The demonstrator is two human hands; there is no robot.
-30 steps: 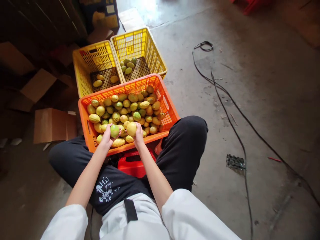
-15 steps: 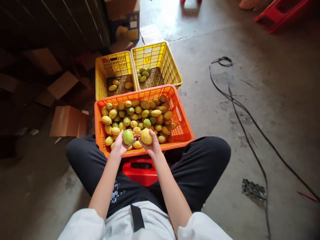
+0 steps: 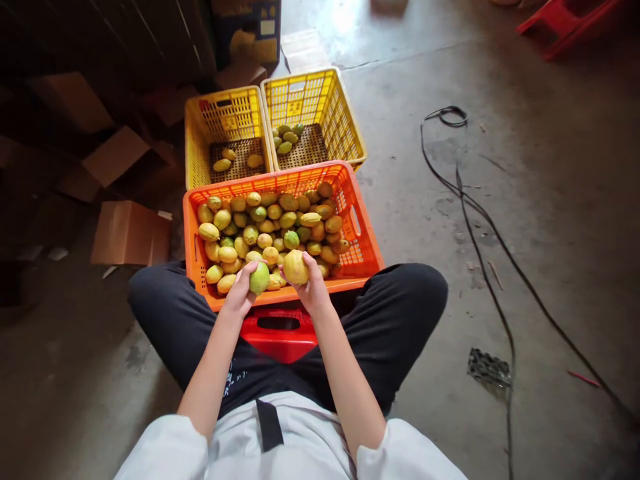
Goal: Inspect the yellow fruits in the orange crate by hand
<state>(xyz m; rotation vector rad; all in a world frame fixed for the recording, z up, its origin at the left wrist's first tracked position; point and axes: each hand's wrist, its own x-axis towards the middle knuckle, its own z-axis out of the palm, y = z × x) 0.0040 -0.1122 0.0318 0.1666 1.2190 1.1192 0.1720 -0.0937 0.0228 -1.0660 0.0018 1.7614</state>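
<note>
My left hand (image 3: 243,291) is closed around a round green lemon-like fruit (image 3: 259,279). Beside it, my right hand (image 3: 313,285) grips a yellow lemon-like fruit (image 3: 295,267), thumb on its right side. Both fruits are held a small gap apart, above the near rim of an orange crate (image 3: 369,263). Inside that crate lie many yellow and green fruits (image 3: 287,221) of the same sort, piled toward its left and middle.
Behind the orange crate stand a left yellow crate (image 3: 197,143) with a few yellowish fruits and a right yellow crate (image 3: 345,120) with several green ones. A red stool (image 3: 280,341) is between my legs. Cardboard boxes (image 3: 131,233) lie left; a black cable (image 3: 480,260) crosses the floor right.
My right hand has lifted its yellow fruit slightly and turned it. The left hand has tilted its green fruit a little. The view has shifted slightly.
</note>
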